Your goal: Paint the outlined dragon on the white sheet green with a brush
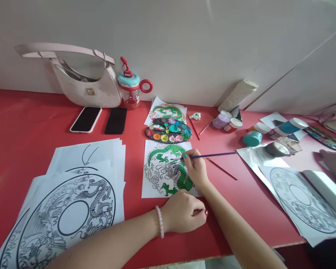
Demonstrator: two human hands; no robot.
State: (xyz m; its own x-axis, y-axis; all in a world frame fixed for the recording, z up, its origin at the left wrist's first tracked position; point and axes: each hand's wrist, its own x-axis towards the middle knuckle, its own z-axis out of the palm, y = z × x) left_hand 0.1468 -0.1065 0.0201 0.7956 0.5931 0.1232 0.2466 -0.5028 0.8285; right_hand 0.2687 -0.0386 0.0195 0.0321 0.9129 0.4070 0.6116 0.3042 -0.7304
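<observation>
My right hand (195, 168) pinches a thin blue paintbrush (212, 155), its tip on or just over a printed dragon drawing (156, 179). Much of the dragon's body is painted green; its head and the surrounding swirls are bare line art. My left hand (184, 212), with a beaded bracelet at the wrist, rests curled in a loose fist at the sheet's lower edge, nothing visible in it. Just beyond the sheet lies a black paint palette (164, 139) with several coloured wells. It overlaps a second sheet with a green and orange dragon (168, 110).
Printed sheets (81, 160) lie left, phones (86, 119), a white handbag (86, 89) and a red-handled cup (130, 91) behind them. Right are thin brushes (222, 169), paint jars (221, 120), a teal-lidded jar (252, 138) and another person's hand (334, 164) near a drawing (299, 198).
</observation>
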